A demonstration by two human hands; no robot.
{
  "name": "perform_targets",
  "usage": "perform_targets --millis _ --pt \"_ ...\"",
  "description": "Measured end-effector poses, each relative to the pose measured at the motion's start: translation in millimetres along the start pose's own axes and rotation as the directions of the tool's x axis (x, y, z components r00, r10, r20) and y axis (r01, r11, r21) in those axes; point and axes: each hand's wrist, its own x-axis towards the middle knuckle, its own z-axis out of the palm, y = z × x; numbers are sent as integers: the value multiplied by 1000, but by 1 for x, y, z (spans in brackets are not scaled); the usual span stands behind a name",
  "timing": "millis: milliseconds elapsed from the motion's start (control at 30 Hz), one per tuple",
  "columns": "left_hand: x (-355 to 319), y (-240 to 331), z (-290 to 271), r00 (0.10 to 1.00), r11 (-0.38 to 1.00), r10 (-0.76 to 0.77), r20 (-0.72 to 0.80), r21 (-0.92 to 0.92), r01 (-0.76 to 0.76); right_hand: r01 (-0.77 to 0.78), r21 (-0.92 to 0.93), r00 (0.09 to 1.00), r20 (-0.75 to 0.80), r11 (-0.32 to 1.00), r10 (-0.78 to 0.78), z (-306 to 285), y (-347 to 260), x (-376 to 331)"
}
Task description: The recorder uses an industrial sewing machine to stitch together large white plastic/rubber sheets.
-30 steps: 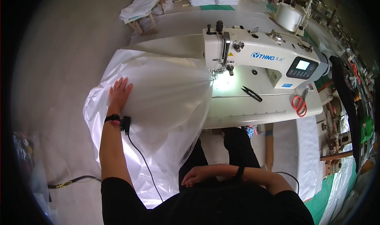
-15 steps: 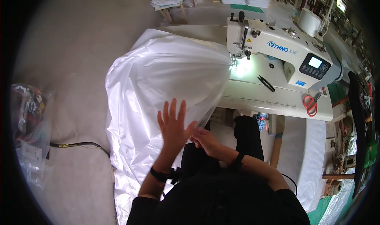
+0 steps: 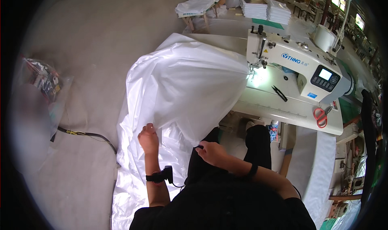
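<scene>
A large sheet of shiny white plastic film (image 3: 178, 80) drapes from the sewing machine (image 3: 289, 56) over the table's left side and down past my lap. Its gathered right end lies under the lit needle area. My left hand (image 3: 148, 138) is closed on the sheet, pinching a fold of it. Nearer my knees, my right hand (image 3: 212, 153) grips the sheet's edge between its fingers, and the film stretches between the two hands. The part of the sheet inside each fist is hidden.
Black thread snips (image 3: 279, 93) and red-handled scissors (image 3: 321, 117) lie on the machine table (image 3: 258, 106). A white thread cone (image 3: 324, 38) stands behind the machine. Stacked white packs (image 3: 266, 11) sit at the back. A black cable (image 3: 87, 133) crosses the floor by a clear bag (image 3: 44, 82) at left.
My left hand, spread over the sheet before, has moved left and closed on the film. My right hand has come slightly lower, still gripping the edge. The view has shifted a little.
</scene>
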Motion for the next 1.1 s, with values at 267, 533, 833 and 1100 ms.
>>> perform_targets --millis 267,533,833,1100 --pt "38 -11 -109 777 963 -28 629 -190 189 9 889 998 -39 457 56 2 -5 63" --pt "25 128 -117 651 630 759 28 -283 -723 425 486 887 -56 763 -459 101 9 89" --pt "-3 141 -53 653 774 632 417 -362 -519 486 -3 823 337 874 -457 15 24 -19" --pt "18 137 -77 713 729 672 201 -348 -589 -199 849 902 -37 489 431 -21 44 12"
